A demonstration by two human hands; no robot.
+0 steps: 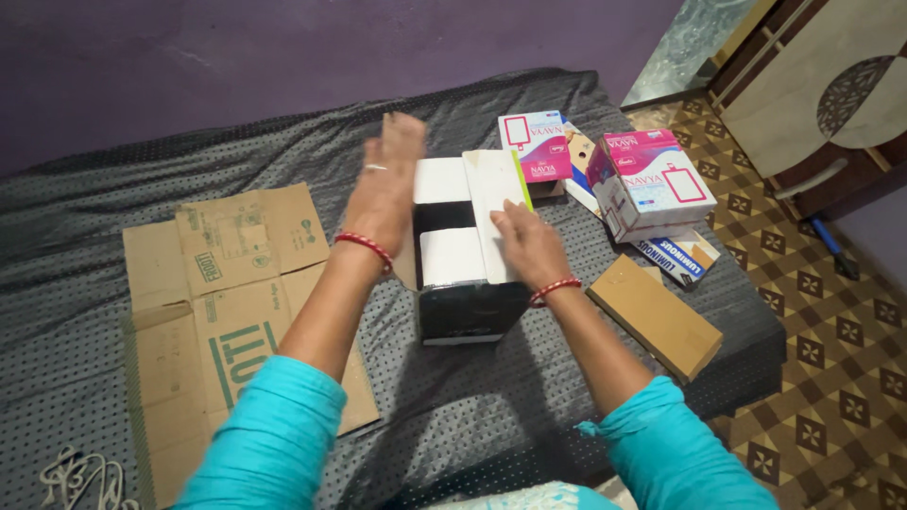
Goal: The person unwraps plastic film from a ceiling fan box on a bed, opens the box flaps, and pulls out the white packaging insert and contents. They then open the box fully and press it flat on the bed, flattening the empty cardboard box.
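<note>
A black box (470, 307) with white top flaps is seen on the dark dotted bed (85, 198), near the middle of the view. It is upright, its top open, and its long axis runs from 6 o'clock to 12 o'clock. One long white flap (498, 189) lies along its 3 o'clock edge, and the right hand (531, 247) is laid flat on that flap, fingers spread, nothing clasped. The left hand (385, 184) is raised at the 9 o'clock side of the box, palm open wide and empty; whether it touches the box cannot be told.

Counted: one black box, two pink-and-white cartons (650, 179), one blue-and-white carton (678, 257) beneath them at 3 o'clock, one plain brown box (654, 316) at 4 o'clock, and one flattened cardboard sheet (227, 302) at 9 o'clock. A red bangle is worn on each wrist.
</note>
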